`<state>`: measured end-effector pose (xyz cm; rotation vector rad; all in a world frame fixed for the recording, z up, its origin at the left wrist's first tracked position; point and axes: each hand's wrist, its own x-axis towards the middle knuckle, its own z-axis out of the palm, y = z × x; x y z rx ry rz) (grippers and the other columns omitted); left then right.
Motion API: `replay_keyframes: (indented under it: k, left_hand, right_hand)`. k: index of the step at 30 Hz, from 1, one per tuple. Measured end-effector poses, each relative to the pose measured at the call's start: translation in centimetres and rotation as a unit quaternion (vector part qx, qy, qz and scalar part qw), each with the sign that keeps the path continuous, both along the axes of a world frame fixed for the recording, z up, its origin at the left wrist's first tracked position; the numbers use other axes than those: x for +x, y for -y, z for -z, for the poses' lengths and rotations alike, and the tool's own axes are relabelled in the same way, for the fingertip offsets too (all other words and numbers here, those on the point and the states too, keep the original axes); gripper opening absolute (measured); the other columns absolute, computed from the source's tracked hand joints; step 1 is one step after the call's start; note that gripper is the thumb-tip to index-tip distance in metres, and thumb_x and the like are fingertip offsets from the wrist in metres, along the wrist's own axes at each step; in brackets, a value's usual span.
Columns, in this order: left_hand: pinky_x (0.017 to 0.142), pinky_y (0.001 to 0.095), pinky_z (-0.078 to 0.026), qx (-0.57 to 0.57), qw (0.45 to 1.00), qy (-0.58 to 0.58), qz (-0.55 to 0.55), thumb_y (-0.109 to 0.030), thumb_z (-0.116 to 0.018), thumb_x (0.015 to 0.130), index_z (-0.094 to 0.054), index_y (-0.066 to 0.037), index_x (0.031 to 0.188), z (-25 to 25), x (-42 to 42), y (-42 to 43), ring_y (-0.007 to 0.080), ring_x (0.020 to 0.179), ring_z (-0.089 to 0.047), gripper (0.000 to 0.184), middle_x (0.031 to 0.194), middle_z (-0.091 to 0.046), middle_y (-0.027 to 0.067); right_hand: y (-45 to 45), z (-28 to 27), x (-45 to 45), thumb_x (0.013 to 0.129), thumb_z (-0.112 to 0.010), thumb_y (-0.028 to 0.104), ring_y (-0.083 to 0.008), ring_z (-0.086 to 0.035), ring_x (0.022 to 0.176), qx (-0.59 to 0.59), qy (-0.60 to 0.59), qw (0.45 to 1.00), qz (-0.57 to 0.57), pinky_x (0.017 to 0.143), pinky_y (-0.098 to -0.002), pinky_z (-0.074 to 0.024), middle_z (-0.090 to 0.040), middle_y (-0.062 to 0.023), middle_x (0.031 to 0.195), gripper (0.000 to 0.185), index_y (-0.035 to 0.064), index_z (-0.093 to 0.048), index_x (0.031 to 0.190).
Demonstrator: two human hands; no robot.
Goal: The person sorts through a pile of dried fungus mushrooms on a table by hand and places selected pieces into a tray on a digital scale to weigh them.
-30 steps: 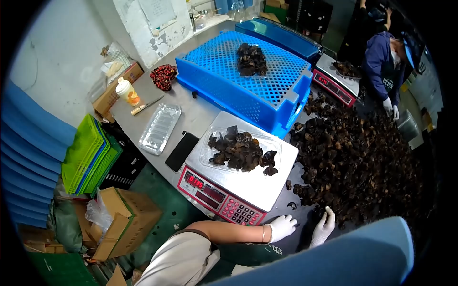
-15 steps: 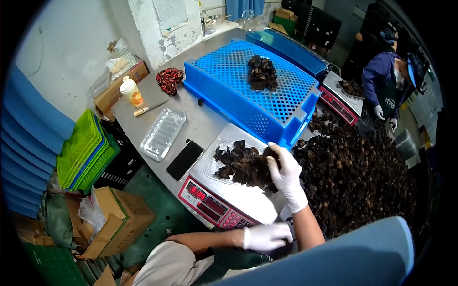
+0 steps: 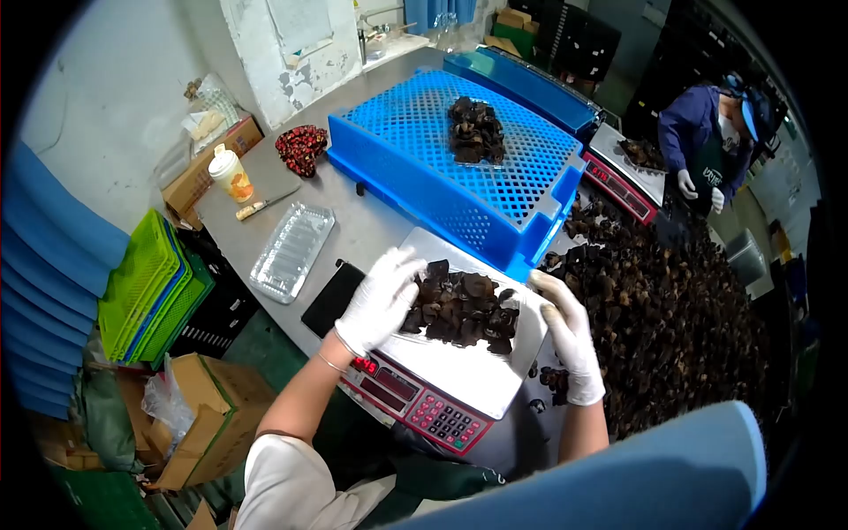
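A clear tray of dark, curled fungus pieces [image 3: 464, 307] rests on the white plate of a red-framed scale [image 3: 450, 371]. My gloved left hand [image 3: 380, 302] is at the tray's left end, its fingers spread over the edge and the nearest pieces. On the other side my gloved right hand [image 3: 570, 336] stands by the plate's right edge with its fingers apart and nothing visible in it. Part of the scale's red display shows beside my left wrist. A black phone [image 3: 331, 300] lies partly behind my left hand.
A blue crate [image 3: 415, 185] carries another filled tray [image 3: 477, 132]. An empty clear tray [image 3: 293, 252], a cup [image 3: 231, 174], a knife [image 3: 265, 203] and red items [image 3: 301, 149] lie left. Loose fungus [image 3: 671, 327] is heaped right. A co-worker [image 3: 707, 141] stands beyond, near a second scale [image 3: 623, 172].
My left hand has moved up and left to the tray's left end. My right hand has drawn back rightwards from the tray, which now has more pieces at its right end.
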<state>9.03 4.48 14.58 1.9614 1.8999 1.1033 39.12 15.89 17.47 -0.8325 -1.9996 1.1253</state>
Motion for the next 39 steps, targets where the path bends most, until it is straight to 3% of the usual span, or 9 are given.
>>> replay_keyframes:
  k: [2,7,12,18,29,32,34,37,39]
  left_hand:
    - [0.115,0.0444,-0.029,0.010,0.999,0.015,-0.026,-0.017,-0.057,0.092,-0.055,-0.006,0.132,-0.9,-2.0,-0.5,0.0357,0.138,-0.039,0.041,0.142,-0.048,0.0187]
    - [0.117,0.0481,-0.024,-0.052,0.996,-0.069,0.032,-0.046,-0.069,0.084,-0.044,-0.009,0.143,-1.3,-1.4,-1.5,0.0401,0.143,-0.029,0.075,0.151,-0.037,0.0221]
    - [0.116,0.0594,-0.014,-0.150,0.971,-0.160,0.096,-0.070,-0.070,0.070,-0.028,-0.013,0.153,-0.4,2.3,-2.8,0.0483,0.144,-0.018,0.110,0.158,-0.020,0.0239]
    - [0.112,0.0544,-0.030,-0.042,0.975,-0.162,0.145,-0.052,-0.078,0.071,-0.048,-0.013,0.141,3.0,3.6,-3.0,0.0442,0.136,-0.036,0.086,0.147,-0.041,0.0210]
    - [0.106,0.0503,-0.037,-0.022,0.971,-0.158,0.179,-0.049,-0.078,0.069,-0.058,-0.008,0.128,1.9,3.3,-3.5,0.0395,0.124,-0.046,0.075,0.134,-0.051,0.0171]
    - [0.106,0.0496,-0.037,-0.024,0.970,-0.160,0.183,-0.049,-0.079,0.068,-0.058,-0.011,0.128,1.9,3.1,-3.5,0.0381,0.124,-0.046,0.074,0.134,-0.051,0.0159]
    - [0.106,0.0494,-0.037,-0.030,0.969,-0.156,0.188,-0.049,-0.079,0.067,-0.059,-0.011,0.128,1.8,2.9,-3.5,0.0380,0.123,-0.046,0.074,0.133,-0.051,0.0157]
    - [0.106,0.0491,-0.037,-0.048,0.967,-0.156,0.194,-0.050,-0.080,0.066,-0.059,-0.011,0.128,1.4,3.1,-3.4,0.0373,0.123,-0.044,0.077,0.133,-0.050,0.0153]
    - [0.106,0.0493,-0.037,-0.058,0.964,-0.166,0.200,-0.052,-0.080,0.064,-0.059,-0.011,0.129,1.1,3.3,-3.4,0.0370,0.124,-0.043,0.079,0.135,-0.049,0.0149]
  right_hand:
    - [0.1,1.5,2.4,0.082,-0.064,0.003,-0.0287,-0.056,0.122,-0.059,0.020,0.998,0.028,0.106,-0.0389,-0.0413,-0.060,-0.0151,0.128,0.039,0.0007,-0.061,0.120]
    - [1.3,2.7,2.4,0.071,-0.076,0.012,-0.0326,-0.053,0.120,0.075,0.101,0.992,-0.011,0.104,-0.0411,-0.0407,-0.060,-0.0154,0.124,0.050,0.0025,-0.063,0.118]
    - [0.9,3.2,0.2,0.079,-0.069,0.008,-0.0339,-0.058,0.110,0.175,0.105,0.979,-0.009,0.095,-0.0408,-0.0459,-0.063,-0.0153,0.115,0.033,0.0019,-0.065,0.111]
    - [-1.7,4.8,0.2,0.086,-0.059,0.005,-0.0319,-0.063,0.084,0.138,0.112,0.978,0.107,0.076,-0.0382,-0.0509,-0.065,-0.0138,0.090,0.014,0.0021,-0.067,0.097]
    - [-3.1,4.5,-3.1,0.072,-0.063,0.013,-0.0271,-0.062,0.080,0.331,0.407,0.850,0.044,0.067,-0.0414,-0.0453,-0.060,-0.0103,0.081,0.006,0.0094,-0.066,0.069]
    - [-2.8,4.4,-1.0,0.077,-0.065,0.020,-0.0316,-0.062,0.079,0.220,0.212,0.948,0.086,0.068,-0.0430,-0.0486,-0.060,-0.0106,0.082,0.013,0.0073,-0.067,0.079]
    - [-0.9,2.5,2.3,0.082,-0.062,0.014,-0.0219,-0.063,0.080,0.034,0.059,0.990,0.125,0.071,-0.0350,-0.0502,-0.064,-0.0090,0.084,0.015,0.0017,-0.067,0.089]
    - [1.9,2.7,10.0,0.085,-0.061,0.011,-0.0115,-0.055,0.077,-0.172,-0.077,0.973,0.134,0.070,-0.0313,-0.0480,-0.062,-0.0056,0.085,0.018,-0.0047,-0.064,0.094]
    - [5.2,3.5,15.4,0.085,-0.056,0.007,-0.0152,-0.060,0.075,-0.199,-0.250,0.939,0.127,0.073,-0.0312,-0.0487,-0.065,-0.0038,0.080,0.015,-0.0027,-0.066,0.090]
